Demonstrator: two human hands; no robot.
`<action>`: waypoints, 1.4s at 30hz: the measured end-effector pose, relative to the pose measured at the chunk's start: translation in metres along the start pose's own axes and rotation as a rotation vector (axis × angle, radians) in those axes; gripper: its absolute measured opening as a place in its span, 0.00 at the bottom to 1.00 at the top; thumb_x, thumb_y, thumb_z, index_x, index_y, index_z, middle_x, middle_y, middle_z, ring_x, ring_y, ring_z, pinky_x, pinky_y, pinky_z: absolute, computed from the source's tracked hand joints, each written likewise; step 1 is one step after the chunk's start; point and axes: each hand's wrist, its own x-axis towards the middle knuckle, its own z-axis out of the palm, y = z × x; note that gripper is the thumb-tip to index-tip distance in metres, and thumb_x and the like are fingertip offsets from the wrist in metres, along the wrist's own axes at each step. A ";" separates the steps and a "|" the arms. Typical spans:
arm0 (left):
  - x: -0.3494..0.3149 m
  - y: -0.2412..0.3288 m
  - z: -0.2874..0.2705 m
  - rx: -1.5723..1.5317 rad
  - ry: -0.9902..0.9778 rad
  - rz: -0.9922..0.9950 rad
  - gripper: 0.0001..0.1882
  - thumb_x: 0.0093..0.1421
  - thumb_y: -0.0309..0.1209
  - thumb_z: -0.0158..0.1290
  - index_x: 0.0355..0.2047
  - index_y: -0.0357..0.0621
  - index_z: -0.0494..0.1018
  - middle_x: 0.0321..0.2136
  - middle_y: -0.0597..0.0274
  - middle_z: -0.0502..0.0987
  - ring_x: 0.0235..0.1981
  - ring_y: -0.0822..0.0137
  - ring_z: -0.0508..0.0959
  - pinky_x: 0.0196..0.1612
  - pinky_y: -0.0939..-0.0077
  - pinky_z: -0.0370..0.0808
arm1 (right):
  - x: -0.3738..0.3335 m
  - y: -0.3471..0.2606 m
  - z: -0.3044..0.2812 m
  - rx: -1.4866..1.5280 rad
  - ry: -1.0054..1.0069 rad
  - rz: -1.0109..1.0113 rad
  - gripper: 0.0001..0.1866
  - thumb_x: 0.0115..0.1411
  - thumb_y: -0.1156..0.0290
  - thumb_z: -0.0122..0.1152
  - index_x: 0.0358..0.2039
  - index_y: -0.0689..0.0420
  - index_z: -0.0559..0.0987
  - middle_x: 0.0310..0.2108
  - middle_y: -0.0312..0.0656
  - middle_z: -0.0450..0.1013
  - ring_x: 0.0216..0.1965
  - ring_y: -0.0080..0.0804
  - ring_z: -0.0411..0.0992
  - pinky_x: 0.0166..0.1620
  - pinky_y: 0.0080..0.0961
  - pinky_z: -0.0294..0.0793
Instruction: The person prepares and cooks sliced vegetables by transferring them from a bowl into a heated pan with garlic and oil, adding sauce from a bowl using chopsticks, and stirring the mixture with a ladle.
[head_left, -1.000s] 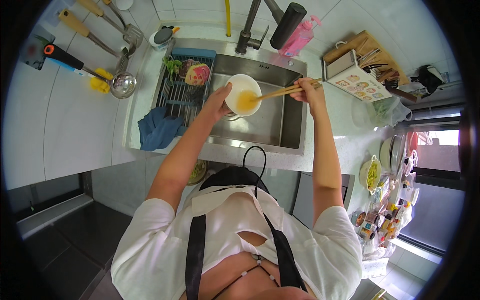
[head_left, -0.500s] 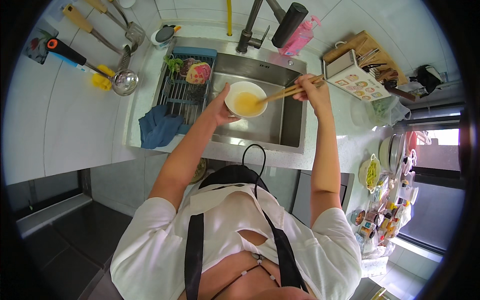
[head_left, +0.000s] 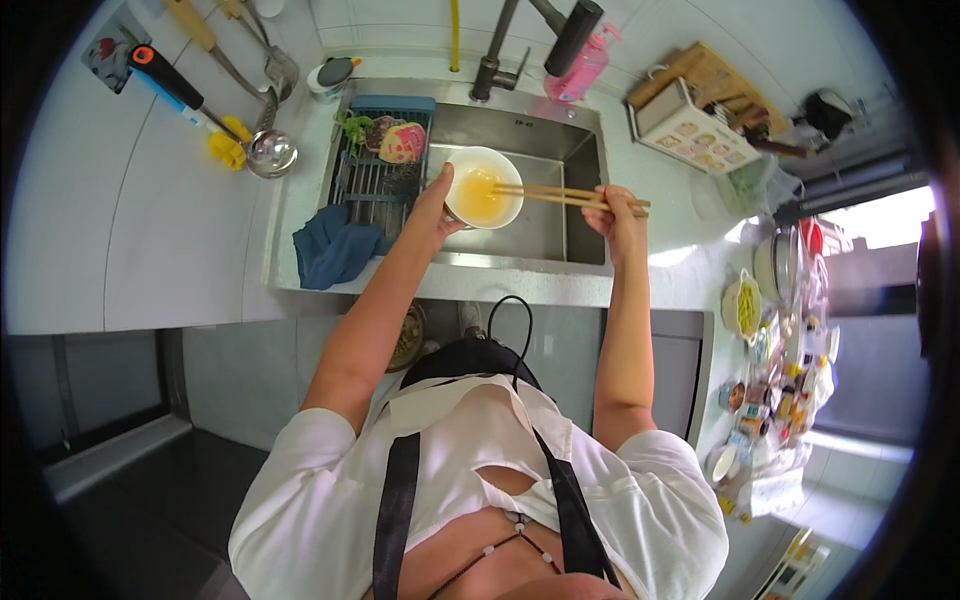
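Observation:
A white bowl [head_left: 511, 215] is held over the steel sink by my left hand [head_left: 434, 207], its thumb at the rim and the fingers underneath, partly hidden. In the bowl lies a yellow liquid [head_left: 482, 200] that looks like beaten egg. My right hand [head_left: 620, 217] is closed on a pair of wooden chopsticks [head_left: 556, 194]. Their far ends dip into the liquid from the right, lying nearly level across the bowl's edge.
The sink [head_left: 540, 240] holds a drying rack [head_left: 375, 195] with vegetables at left, a blue cloth [head_left: 335, 250] beside it. Behind stand a faucet [head_left: 490, 72] and a pink pump bottle [head_left: 578, 72]. At right are a utensil holder [head_left: 690, 130] and a basket of green vegetables [head_left: 743, 304].
The chopsticks have swung from a slant to nearly level, and my right hand has dropped lower. The bowl has shifted slightly left and up in view, and the head view has turned a little.

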 end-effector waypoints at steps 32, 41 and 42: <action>-0.546 -0.322 0.025 0.490 -1.100 -1.254 0.27 0.54 0.47 0.51 0.49 0.46 0.62 0.49 0.57 0.66 0.50 0.54 0.67 0.49 0.52 0.68 | -0.826 0.062 0.058 -0.431 1.967 -0.708 0.06 0.56 0.77 0.51 0.30 0.66 0.74 0.29 0.42 0.67 0.27 0.26 0.72 0.30 0.17 0.74; -0.779 -0.394 -0.070 1.106 -1.755 -1.214 0.35 0.51 0.59 0.48 0.52 0.51 0.60 0.48 0.64 0.67 0.49 0.62 0.68 0.48 0.62 0.68 | -0.995 0.133 0.220 -0.373 2.829 -0.449 0.09 0.59 0.74 0.47 0.32 0.69 0.71 0.28 0.44 0.69 0.24 0.29 0.73 0.28 0.18 0.75; -0.799 -0.397 -0.076 1.156 -1.847 -1.150 0.33 0.53 0.57 0.47 0.52 0.49 0.60 0.47 0.62 0.67 0.48 0.63 0.68 0.47 0.64 0.68 | -1.003 0.138 0.232 -0.330 2.903 -0.444 0.10 0.59 0.74 0.47 0.32 0.69 0.71 0.28 0.45 0.70 0.24 0.29 0.73 0.29 0.19 0.75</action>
